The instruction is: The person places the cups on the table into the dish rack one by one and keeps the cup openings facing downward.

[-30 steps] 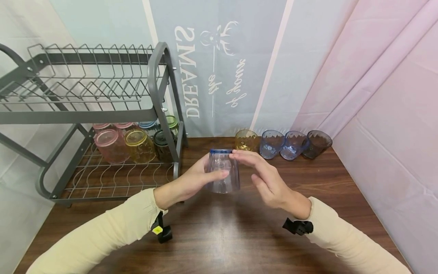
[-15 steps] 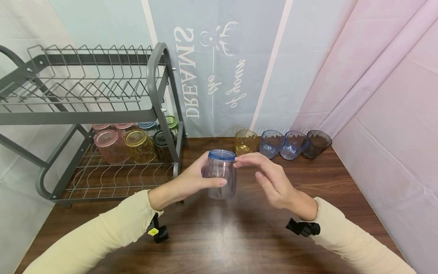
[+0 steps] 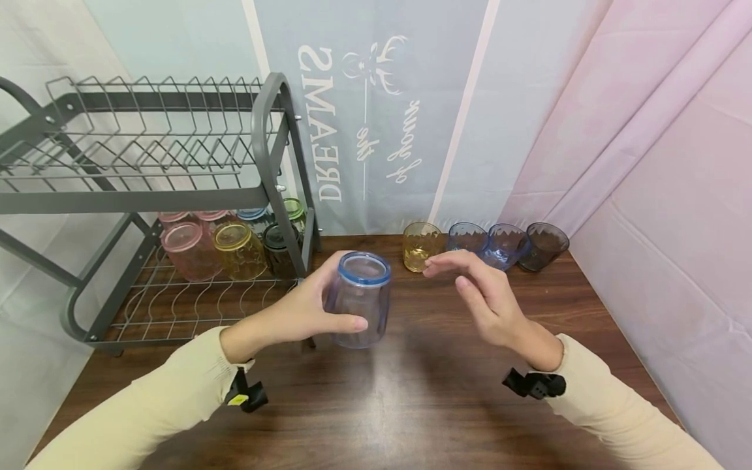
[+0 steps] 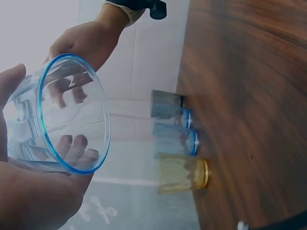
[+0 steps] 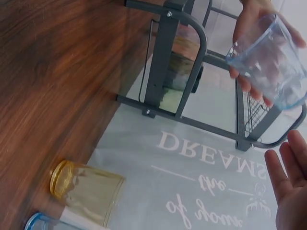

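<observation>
A clear bluish drinking glass (image 3: 361,303) is gripped by my left hand (image 3: 302,307), thumb across its near side and fingers behind it. It is held upside down above the table, its blue-ringed base up. The left wrist view looks toward the wide mouth of the glass (image 4: 74,115), with fingertips visible through its wall. To the right, my right hand (image 3: 493,303) hovers apart from the glass, fingers loosely bent and holding nothing. In the right wrist view my right hand's fingers (image 5: 283,172) are below the held glass (image 5: 273,62).
A grey two-tier dish rack (image 3: 264,189) stands at the left, its lower shelf holding several upside-down coloured glasses (image 3: 237,251). Along the back wall are a yellow glass (image 3: 418,245), two blue glasses (image 3: 467,236) and a dark grey glass (image 3: 543,248) on the wooden table (image 3: 411,405).
My left hand has carried the glass left and tilted its base toward the head camera. My right hand, earlier touching the base rim, has moved away to the right.
</observation>
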A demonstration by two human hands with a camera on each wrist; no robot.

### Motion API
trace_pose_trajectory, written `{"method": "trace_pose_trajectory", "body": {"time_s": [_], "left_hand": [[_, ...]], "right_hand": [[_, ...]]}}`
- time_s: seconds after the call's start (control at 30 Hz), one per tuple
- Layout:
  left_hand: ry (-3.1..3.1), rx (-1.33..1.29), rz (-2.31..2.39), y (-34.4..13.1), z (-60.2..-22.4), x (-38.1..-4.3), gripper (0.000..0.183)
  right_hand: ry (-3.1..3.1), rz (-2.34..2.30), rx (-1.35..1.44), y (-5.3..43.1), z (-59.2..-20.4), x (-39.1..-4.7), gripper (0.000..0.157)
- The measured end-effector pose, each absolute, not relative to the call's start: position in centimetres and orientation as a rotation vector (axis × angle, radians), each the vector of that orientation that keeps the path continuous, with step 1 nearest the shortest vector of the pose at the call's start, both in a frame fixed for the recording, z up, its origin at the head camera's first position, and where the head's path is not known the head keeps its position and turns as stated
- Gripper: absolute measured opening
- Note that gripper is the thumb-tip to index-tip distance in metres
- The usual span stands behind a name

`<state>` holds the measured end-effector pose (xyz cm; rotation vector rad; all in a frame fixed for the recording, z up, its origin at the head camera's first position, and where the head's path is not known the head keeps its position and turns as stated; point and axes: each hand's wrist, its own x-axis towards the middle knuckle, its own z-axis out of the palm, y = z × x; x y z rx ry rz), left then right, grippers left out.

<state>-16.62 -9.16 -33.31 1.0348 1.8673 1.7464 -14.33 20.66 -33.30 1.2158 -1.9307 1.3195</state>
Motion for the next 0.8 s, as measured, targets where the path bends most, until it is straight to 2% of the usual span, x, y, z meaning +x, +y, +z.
{"method": "trace_pose_trajectory", "body": {"time_s": [0.27, 0.8], "left_hand": [[1.875, 1.175, 1.636, -12.7, -31.3, -16.0, 0.085], [2.035, 1.223, 1.685, -21.6, -29.5, -15.1, 0.093]], "right_hand": [[-1.892, 1.375, 1.103, 22.4, -32.7, -14.9, 0.027], [-1.883, 1.541, 0.699, 29.3, -31.1, -16.5, 0.025]]}}
